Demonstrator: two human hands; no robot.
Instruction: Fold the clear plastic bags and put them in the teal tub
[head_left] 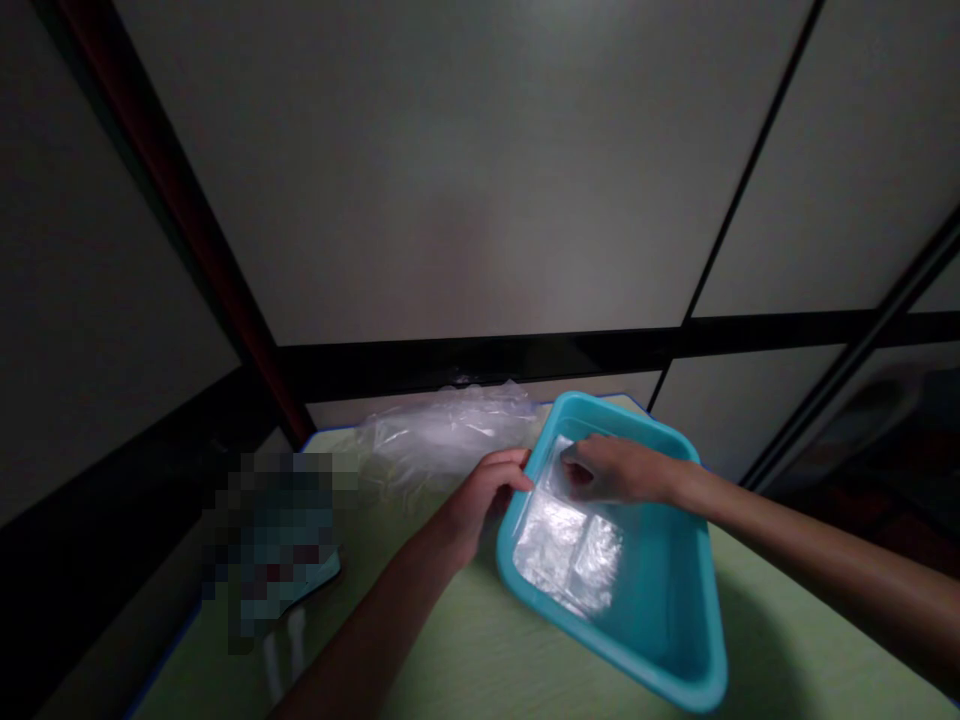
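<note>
A turquoise plastic basin stands tilted in angle on a pale green table. Flat clear plastic packets lie along its left side on the bottom. My left hand grips the left rim, fingers over the edge. My right hand reaches into the basin over the right wall, its fingers curled together at the upper end of the packets; what they hold, if anything, is hidden. Behind my left hand lies a crumpled clear plastic bag.
The green table has a blue edge and backs onto pale cabinet panels with black trim. At the left lies a blurred-out item with two white strips below it.
</note>
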